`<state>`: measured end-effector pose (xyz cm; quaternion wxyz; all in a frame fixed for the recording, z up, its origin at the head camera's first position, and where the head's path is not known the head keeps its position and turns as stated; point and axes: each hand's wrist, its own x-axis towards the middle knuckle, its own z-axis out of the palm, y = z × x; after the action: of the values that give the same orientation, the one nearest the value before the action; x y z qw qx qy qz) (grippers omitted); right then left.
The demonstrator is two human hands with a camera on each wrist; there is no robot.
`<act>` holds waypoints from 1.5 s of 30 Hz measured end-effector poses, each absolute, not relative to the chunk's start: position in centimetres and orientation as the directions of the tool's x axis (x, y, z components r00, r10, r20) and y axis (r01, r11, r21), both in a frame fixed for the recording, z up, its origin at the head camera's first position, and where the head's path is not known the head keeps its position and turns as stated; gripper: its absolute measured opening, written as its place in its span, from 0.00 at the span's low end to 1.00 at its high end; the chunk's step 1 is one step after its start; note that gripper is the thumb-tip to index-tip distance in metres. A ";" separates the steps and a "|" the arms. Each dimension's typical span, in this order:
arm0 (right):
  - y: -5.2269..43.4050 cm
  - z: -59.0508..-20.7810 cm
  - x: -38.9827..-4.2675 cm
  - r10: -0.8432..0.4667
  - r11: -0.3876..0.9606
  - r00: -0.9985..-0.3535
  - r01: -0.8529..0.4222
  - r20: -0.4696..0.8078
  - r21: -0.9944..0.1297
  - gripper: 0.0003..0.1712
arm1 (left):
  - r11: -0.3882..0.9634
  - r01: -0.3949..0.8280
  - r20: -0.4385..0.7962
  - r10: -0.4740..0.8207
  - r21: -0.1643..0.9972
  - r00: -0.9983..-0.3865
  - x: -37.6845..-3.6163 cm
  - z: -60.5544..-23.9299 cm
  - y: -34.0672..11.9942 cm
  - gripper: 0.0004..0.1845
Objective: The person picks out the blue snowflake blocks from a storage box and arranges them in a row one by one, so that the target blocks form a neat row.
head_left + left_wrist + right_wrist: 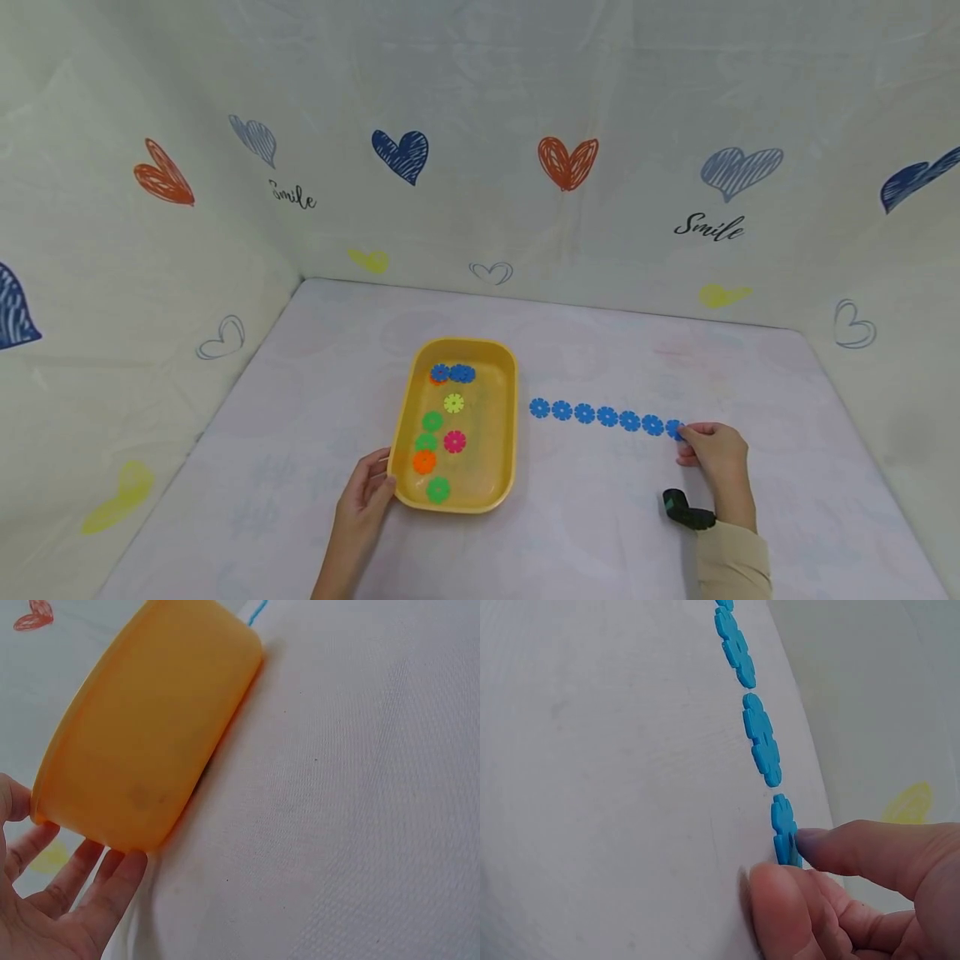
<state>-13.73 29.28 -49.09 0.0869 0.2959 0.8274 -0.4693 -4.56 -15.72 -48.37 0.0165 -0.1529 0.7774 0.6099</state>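
Seven blue flower discs (607,417) in a row, right of yellow tray (483,421).
Head: your left grip (367,493) holds the tray's near-left corner; your right grip (718,452) pinches the end disc (673,429) farthest from it. Left wrist: you clasp tray rim and outer wall. Right wrist: you nip that disc's edge.

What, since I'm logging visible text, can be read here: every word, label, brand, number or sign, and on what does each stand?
"Smile": on the white backdrop, left, below a striped heart.
"Smile": on the backdrop, right, below another striped heart.
None shows on the yellow tray or flower discs; any marking on the black device is too small to read.
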 end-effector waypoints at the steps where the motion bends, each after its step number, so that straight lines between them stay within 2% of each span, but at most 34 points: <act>1: 29.3 -49.1 -13.7 0.407 0.375 -0.806 0.576 -0.429 -0.726 0.26 | 0.207 -0.258 -0.213 -0.218 0.944 -0.952 -4.6 -48.4 -15.7 0.19; 7: 29.6 -48.8 -13.3 0.368 0.340 -0.814 0.568 -0.450 -0.749 0.38 | 0.209 -0.275 -0.228 -0.222 0.939 -0.948 -4.6 -48.5 -15.7 0.20; 11: 29.4 -48.3 -13.0 0.357 0.337 -0.823 0.555 -0.442 -0.761 0.41 | 0.213 -0.271 -0.221 -0.228 0.939 -0.948 -4.7 -48.5 -15.7 0.20; 15: 29.4 -48.5 -13.4 0.387 0.376 -0.838 0.524 -0.385 -0.764 0.39 | 0.221 -0.267 -0.215 -0.234 0.938 -0.948 -4.7 -48.4 -15.7 0.19; 22: 30.5 -53.6 -17.0 0.367 0.479 -0.914 0.345 -0.173 -0.807 0.36 | 0.236 -0.273 -0.215 -0.243 0.933 -0.946 -4.7 -48.4 -15.7 0.18; 27: 28.6 -54.8 -19.3 0.262 0.532 -0.963 0.204 -0.070 -0.822 0.34 | 0.231 -0.258 -0.202 -0.241 0.938 -0.949 -4.7 -48.5 -15.7 0.18; 35: 22.7 -54.3 -22.0 0.102 0.457 -0.994 0.071 -0.027 -0.887 0.28 | 0.225 -0.243 -0.189 -0.236 0.943 -0.953 -4.7 -48.6 -15.8 0.18; 39: 19.6 -53.0 -22.3 0.020 0.441 -1.000 0.006 0.003 -0.898 0.27 | 0.220 -0.228 -0.176 -0.232 0.948 -0.957 -4.7 -48.6 -15.8 0.18; 43: 15.5 -47.2 -20.0 -0.083 0.446 -0.997 -0.033 -0.005 -0.895 0.27 | 0.222 -0.208 -0.156 -0.229 0.953 -0.961 -4.7 -48.7 -15.8 0.18; 45: 13.5 -44.0 -18.7 -0.121 0.422 -0.992 -0.014 -0.042 -0.907 0.25 | 0.224 -0.204 -0.152 -0.229 0.953 -0.961 -4.7 -48.7 -15.8 0.18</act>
<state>-18.67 13.53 -43.97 0.0502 -0.0400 0.8417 -0.5362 -4.70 -15.83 -48.65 -0.0102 -0.1384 0.7824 0.6072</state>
